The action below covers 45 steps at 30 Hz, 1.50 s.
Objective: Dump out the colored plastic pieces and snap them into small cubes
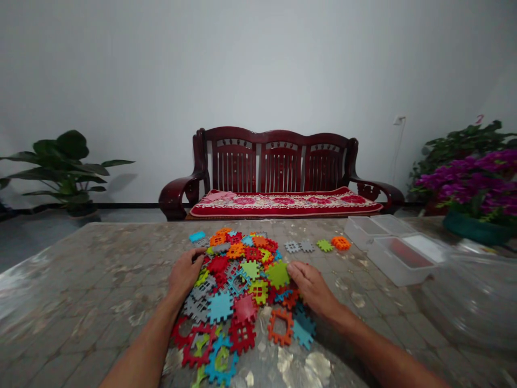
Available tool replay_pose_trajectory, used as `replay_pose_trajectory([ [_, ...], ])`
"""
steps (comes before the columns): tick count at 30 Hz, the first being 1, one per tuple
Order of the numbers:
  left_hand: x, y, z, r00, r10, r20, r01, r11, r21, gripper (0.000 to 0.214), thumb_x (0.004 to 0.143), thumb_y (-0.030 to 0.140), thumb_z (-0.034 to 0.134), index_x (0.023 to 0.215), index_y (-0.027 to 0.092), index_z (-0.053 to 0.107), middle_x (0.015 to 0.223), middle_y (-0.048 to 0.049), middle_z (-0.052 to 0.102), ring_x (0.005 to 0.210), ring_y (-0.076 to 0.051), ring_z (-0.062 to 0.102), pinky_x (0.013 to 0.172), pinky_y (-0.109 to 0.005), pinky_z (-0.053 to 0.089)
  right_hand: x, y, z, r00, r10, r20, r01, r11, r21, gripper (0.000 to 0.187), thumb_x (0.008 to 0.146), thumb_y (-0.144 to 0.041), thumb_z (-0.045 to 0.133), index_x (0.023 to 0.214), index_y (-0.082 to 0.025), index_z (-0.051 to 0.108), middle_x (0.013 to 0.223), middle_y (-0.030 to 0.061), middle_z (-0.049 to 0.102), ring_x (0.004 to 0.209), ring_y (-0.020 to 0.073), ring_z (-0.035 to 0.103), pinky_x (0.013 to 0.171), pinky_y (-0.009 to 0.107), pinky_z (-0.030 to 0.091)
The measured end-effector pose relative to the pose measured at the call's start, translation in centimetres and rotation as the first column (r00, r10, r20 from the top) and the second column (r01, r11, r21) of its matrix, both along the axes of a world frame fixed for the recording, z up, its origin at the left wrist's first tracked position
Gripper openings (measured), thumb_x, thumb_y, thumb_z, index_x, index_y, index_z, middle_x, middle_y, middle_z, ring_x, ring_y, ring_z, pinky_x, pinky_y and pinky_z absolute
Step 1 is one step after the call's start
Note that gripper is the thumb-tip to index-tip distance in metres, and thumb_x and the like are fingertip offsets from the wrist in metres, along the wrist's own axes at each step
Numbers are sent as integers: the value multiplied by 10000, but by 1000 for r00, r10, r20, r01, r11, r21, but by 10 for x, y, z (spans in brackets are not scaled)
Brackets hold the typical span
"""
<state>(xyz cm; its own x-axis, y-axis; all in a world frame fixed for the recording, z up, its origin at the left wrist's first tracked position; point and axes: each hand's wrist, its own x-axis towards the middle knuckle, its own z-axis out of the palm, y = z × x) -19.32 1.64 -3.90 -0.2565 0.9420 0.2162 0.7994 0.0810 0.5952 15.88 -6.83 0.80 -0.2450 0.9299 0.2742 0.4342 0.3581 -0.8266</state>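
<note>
While your left hand [184,273] and right hand [311,285] rest open, flanking the pile of notched plastic tiles [238,291] mid-desk [81,291], four loose tiles [317,245] lie beside two clear tubs [398,253].

free: bare table [100,280] left of tile pile [238,291] | blocked right: clear boxes [398,248], flower pot [476,229] | far: loose tiles [317,246]
</note>
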Motion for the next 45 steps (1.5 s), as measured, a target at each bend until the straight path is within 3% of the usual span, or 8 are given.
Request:
replay_pose_trajectory([
  [3,-1,1,-1,1000,-4,-5,4,1000,8,376,931,286,466,1182,205,734,1175,-82,769,1062,-249,701,978,-381,523,21,18,2,993,-81,-82,61,972,-227,533,924,-714,396,713,-234,495,567,-27,549,542,144,507,540,257,392],
  [10,-5,4,-4,1000,11,-22,-11,1000,9,391,920,316,472,1175,207,747,1163,-85,775,1050,-265,707,963,-385,532,100,54,13,928,-357,103,371,880,-298,429,891,-558,475,641,-215,543,574,9,611,504,134,528,496,238,378],
  [16,-8,6,-8,999,-1,-48,2,1000,22,421,908,348,450,1175,212,746,1153,-77,781,1038,-261,713,943,-374,540,144,63,-8,781,-441,443,542,831,-127,283,809,-366,626,591,-191,583,583,19,608,573,150,558,540,247,356],
  [21,-8,6,-6,998,6,-57,-6,1000,2,444,897,350,447,1189,191,740,1201,-96,766,1087,-271,701,984,-387,527,145,63,-15,759,-317,569,453,885,-111,260,694,-376,758,861,-179,731,836,51,739,794,214,666,687,280,451],
  [25,-8,5,-7,998,11,-59,-11,1000,2,447,906,361,441,1194,196,740,1218,-103,759,1101,-280,697,986,-398,526,130,57,-12,628,-287,723,455,890,-42,538,674,-356,776,1181,-190,706,1176,130,736,1051,288,682,835,332,481],
  [30,-9,6,-9,999,13,-52,-12,1000,22,429,910,357,450,1187,213,744,1185,-89,772,1052,-277,709,945,-393,540,113,49,-6,511,-307,803,491,871,21,542,753,-260,673,1287,-175,656,1274,194,697,1163,338,657,867,372,479],
  [40,-8,6,-6,999,19,-30,-18,1000,5,428,903,346,458,1174,193,752,1185,-99,770,1051,-293,709,933,-412,549,131,54,-5,569,-370,735,517,855,30,534,773,-183,590,1306,-163,619,1223,153,718,1117,293,666,880,350,474],
  [45,-9,7,-8,1000,13,-23,-12,1000,16,412,905,364,461,1145,214,760,1167,-76,779,1043,-279,711,931,-392,546,128,60,-20,710,-261,654,351,937,-6,551,730,-205,630,1279,-153,652,1301,140,687,1181,289,635,1002,385,471],
])
